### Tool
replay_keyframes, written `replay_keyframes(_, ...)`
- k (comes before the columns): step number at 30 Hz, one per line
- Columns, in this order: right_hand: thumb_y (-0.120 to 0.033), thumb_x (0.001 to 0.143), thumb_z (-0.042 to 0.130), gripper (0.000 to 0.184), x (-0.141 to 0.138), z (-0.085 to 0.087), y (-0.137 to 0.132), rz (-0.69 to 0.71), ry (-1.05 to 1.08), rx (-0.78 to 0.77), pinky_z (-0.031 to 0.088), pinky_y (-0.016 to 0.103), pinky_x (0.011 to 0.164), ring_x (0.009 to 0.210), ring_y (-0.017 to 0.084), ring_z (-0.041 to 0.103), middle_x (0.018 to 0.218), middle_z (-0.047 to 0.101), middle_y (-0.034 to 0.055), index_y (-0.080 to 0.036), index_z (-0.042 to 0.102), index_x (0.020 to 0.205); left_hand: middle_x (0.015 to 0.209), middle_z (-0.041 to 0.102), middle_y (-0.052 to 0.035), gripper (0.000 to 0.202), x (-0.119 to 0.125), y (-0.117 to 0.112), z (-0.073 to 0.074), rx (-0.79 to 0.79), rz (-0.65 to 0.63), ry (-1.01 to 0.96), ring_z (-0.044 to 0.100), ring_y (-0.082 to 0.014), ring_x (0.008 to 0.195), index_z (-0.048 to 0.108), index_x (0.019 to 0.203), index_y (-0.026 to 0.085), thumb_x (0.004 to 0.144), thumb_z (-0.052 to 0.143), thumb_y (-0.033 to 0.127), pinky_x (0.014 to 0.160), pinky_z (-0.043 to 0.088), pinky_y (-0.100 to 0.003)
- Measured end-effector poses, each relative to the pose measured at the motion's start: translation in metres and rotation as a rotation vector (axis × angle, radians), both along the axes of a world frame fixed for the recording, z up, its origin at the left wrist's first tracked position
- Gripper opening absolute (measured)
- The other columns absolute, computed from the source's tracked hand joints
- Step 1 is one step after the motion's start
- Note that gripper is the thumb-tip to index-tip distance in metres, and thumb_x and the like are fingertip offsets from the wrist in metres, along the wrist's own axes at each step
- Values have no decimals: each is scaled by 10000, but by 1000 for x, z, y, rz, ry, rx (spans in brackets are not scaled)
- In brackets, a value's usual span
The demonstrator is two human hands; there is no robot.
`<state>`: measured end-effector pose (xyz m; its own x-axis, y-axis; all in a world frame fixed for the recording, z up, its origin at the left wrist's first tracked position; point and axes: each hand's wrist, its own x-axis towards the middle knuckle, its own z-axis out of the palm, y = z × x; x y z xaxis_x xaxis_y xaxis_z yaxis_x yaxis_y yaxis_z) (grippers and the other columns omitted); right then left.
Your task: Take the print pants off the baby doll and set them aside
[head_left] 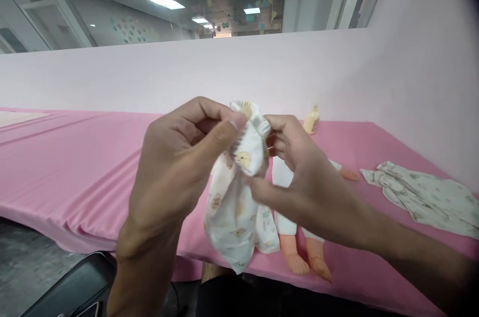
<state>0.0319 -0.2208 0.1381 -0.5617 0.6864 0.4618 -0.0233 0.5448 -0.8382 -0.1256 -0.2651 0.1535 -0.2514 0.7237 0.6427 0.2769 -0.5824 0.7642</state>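
Your left hand (175,172) and right hand (299,172) both pinch the gathered cuff of the small printed baby garment (235,207), fingers closed on the cloth, the rest hanging loose above the table edge. Behind it lies the doll (295,237) on the pink table (75,167) (legs bare, white top on). So bunching looks underway, dressing not started. Lotion bottle (312,120) and a second printed cloth (422,197) sit further right.

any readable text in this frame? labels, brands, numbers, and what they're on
None readable.
Small yellow bottle on the pink table: any label too small and blurred.
Printed baby garment held by left hand and right hand: pictures only, no words.
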Motion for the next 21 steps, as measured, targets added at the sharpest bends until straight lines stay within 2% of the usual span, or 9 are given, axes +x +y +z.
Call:
replay_keyframes(2, -206, 810, 583, 349, -3, -2, 6, -117, 48, 9, 490, 315, 704, 868, 193, 587, 924, 583, 31, -255, 523, 1150, 924, 667, -15, 156, 0, -3, -8, -22, 12, 17, 639, -152, 859, 669, 945, 230, 805, 726, 273, 722, 531, -264)
replay_keyframes(4, -210, 837, 533, 261, -5, -1, 12, -201, 65, 1, 473, 300, 670, 829, 184, 583, 887, 578, 29, -246, 541, 1095, 1129, 653, -30, 474, 0, -6, -22, -58, 68, 1, 619, -208, 1067, 614, 1149, 300, 716, 800, 244, 824, 548, -299)
replay_keyframes(6, -219, 839, 519, 220, -5, 2, 16, -233, 85, -15, 458, 287, 644, 795, 172, 582, 862, 575, 21, -244, 551, 1055, 1239, 620, -41, 707, 0, -10, -43, -185, 28, -39, 595, -247, 1146, 526, 1288, 346, 665, 833, 211, 855, 559, -330)
replay_keyframes(9, -232, 837, 511, 187, -8, 5, 25, -178, 163, -34, 455, 273, 637, 782, 156, 591, 865, 579, 4, -251, 553, 1018, 1173, 663, -63, 569, 3, -14, -77, -494, -216, -101, 653, -266, 1035, 568, 1272, 291, 743, 776, 270, 802, 577, -354)
replay_keyframes(11, -251, 839, 510, 177, -14, 2, 36, -137, 218, -51, 473, 278, 662, 807, 158, 603, 884, 588, 1, -251, 554, 1010, 1064, 703, -69, 413, 5, -18, -95, -618, -282, -144, 677, -255, 931, 631, 1192, 244, 800, 721, 340, 738, 574, -333)
replay_keyframes(14, -288, 828, 543, 263, -26, -12, 59, -151, 235, -120, 512, 321, 742, 894, 187, 619, 977, 614, 24, -242, 550, 1087, 939, 719, -65, 416, 4, -27, -107, -667, -213, -240, 680, -247, 838, 648, 1144, 228, 780, 730, 410, 646, 559, -303)
replay_keyframes(18, -308, 812, 617, 573, -33, -38, 67, -231, 107, -158, 483, 423, 946, 1180, 254, 541, 1337, 513, 96, -268, 422, 1349, 787, 690, -46, 402, -7, -41, -106, -655, 1, -335, 644, -207, 661, 665, 1010, 220, 728, 747, 495, 520, 518, -270)
replay_keyframes(19, -309, 823, 626, 610, -31, -44, 62, -181, 55, -135, 437, 441, 1019, 1274, 265, 473, 1414, 460, 98, -282, 400, 1388, 746, 674, -38, 368, -11, -45, -106, -659, 62, -320, 617, -188, 614, 670, 944, 220, 726, 743, 507, 490, 496, -259)
replay_keyframes(21, -311, 823, 663, 661, -25, -55, 44, 60, -93, -93, 332, 444, 1124, 1393, 273, 345, 1497, 401, 70, -315, 401, 1431, 679, 638, -21, 313, -20, -55, -109, -673, 156, -229, 563, -162, 558, 668, 808, 225, 714, 744, 514, 460, 465, -247)
